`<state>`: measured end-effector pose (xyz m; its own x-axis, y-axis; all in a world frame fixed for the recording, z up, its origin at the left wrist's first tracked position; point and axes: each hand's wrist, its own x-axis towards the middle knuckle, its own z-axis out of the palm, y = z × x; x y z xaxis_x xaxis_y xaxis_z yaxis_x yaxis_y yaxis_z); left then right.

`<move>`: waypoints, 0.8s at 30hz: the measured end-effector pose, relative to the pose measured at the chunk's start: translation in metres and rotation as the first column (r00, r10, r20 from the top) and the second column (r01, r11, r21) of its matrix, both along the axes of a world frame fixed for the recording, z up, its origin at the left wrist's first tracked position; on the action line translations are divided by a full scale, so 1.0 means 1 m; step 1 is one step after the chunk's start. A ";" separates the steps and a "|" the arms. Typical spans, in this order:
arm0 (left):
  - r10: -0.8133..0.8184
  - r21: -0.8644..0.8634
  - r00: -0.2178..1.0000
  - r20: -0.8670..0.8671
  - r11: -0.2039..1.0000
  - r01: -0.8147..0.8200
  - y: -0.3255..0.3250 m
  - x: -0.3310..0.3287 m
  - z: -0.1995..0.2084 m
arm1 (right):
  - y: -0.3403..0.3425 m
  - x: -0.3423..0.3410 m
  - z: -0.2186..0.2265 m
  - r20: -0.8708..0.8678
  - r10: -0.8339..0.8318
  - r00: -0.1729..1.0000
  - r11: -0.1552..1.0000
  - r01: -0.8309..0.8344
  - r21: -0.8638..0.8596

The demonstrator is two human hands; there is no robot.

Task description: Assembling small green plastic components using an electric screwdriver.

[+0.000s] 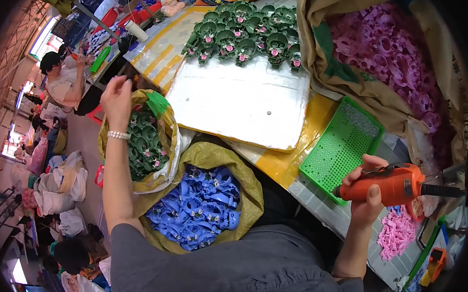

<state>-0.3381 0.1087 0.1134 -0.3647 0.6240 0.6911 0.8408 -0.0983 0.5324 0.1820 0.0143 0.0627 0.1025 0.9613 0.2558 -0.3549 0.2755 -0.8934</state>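
Note:
My right hand (pixel 370 201) is wrapped round an orange electric screwdriver (pixel 393 185), held level above the right part of the table. Its dark tip points left, and a black cord leaves its other end. My left hand (pixel 116 104), with a beaded bracelet at the wrist, is raised at the upper edge of a yellow woven bag (pixel 103 143). Its fingers are curled together, and anything between them is hidden. Inside that bag lie green plastic parts (pixel 146 142) with small pink pieces. Similar green parts (pixel 241 35) stand in rows on the far end of a white board (pixel 237 100).
Against my lap, another woven bag (pixel 252 193) holds blue plastic parts (pixel 197 208). A green perforated basket (pixel 325 163) contains small metal pieces (pixel 358 121). A large sack (pixel 314 48) of pink parts (pixel 381 53) stands far right. Small pink pieces (pixel 396 236) lie nearby. Another person (pixel 65 80) sits at left.

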 end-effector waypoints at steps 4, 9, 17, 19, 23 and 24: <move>-0.201 -0.239 0.953 0.225 0.937 0.254 0.063 0.083 0.014 | -0.002 0.007 -0.003 0.075 -0.017 0.997 0.999 0.019 -0.031; -0.137 -0.518 0.913 0.385 0.786 0.337 0.166 0.108 -0.033 | -0.004 0.010 0.001 0.222 -0.033 0.974 0.999 0.028 0.027; 0.254 -0.642 0.944 0.212 0.764 -0.061 0.232 0.131 -0.071 | -0.002 0.017 0.004 0.176 0.004 0.984 1.000 -0.008 0.022; 0.259 -0.588 0.946 0.193 0.803 -0.100 0.236 0.128 -0.081 | -0.002 0.021 0.000 0.143 0.000 0.990 1.000 0.001 -0.005; 0.210 -0.493 0.950 0.232 0.867 -0.071 0.244 0.111 -0.089 | 0.000 0.022 -0.004 0.157 -0.016 0.988 1.000 0.018 -0.011; 0.169 -0.480 0.947 0.273 0.877 -0.019 0.244 0.108 -0.090 | 0.000 0.022 -0.005 0.145 -0.009 0.989 1.000 0.011 -0.010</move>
<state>-0.2297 0.3531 0.0234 -0.5785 0.7961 0.1777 0.6275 0.2951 0.7205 0.2036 0.0148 0.0576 0.0745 0.9631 0.2585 -0.2183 0.2686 -0.9382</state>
